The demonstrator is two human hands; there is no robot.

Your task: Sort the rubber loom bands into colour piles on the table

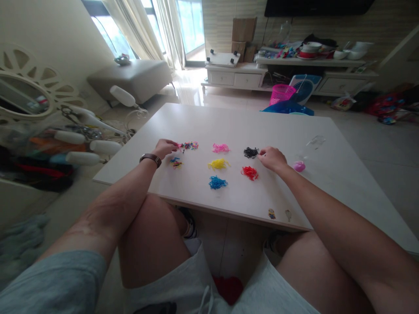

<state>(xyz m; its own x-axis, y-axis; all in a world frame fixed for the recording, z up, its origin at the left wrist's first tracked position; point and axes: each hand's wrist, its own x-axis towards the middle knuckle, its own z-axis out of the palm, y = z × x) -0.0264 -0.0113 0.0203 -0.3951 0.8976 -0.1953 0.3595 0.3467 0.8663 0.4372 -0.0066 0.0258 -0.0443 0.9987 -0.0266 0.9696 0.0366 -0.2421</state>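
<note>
My left hand (pixel 165 148) reaches to a mixed-colour pile of small rubber bands (pixel 190 145), fingers stretched out and touching its left edge. Below that hand lies a smaller mixed group of bands (pixel 176 163). My right hand (pixel 271 158) has its fingertips pinched together at the right edge of a black pile of bands (pixel 250 152); anything between them is too small to make out. Sorted by colour, a pink pile (pixel 221 148), a yellow pile (pixel 219 164), a blue pile (pixel 218 182) and a red pile (pixel 250 173) lie between my hands.
On the white table (pixel 196 120), a purple-pink round object (pixel 299 166) and a clear plastic piece (pixel 316 141) lie to the right. Two small stickers or charms, one a yellow cartoon figure (pixel 271 213), lie near the front edge. A pink basket (pixel 280 93) stands beyond the table.
</note>
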